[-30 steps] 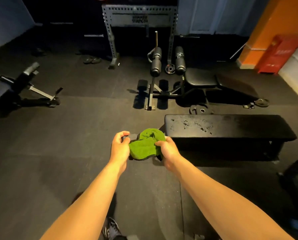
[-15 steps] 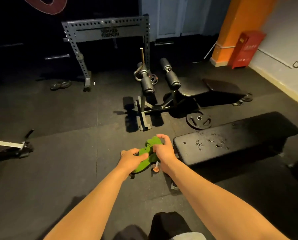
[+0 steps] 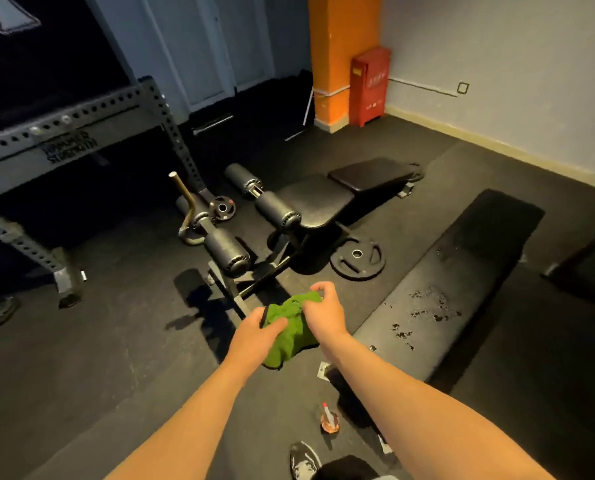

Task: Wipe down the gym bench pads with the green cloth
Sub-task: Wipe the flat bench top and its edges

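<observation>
A bunched green cloth hangs in the air in front of me, above the dark floor. My left hand grips its lower left part, and a dark object shows beside the thumb. My right hand pinches the cloth's upper right edge. To the right lies a long flat black bench pad with worn, flaking patches near its close end. Behind the cloth stands an adjustable bench with a black seat pad and back pad.
Roller pads and a weight plate sit by the adjustable bench. A grey rack stands left, an orange pillar and red cabinet at the back. A small spray bottle stands on the floor near my shoe.
The view has swung right and closer to the benches. Both hands keep hold of the cloth, which now hangs lower from them, and my right hand has shifted to its top edge.
</observation>
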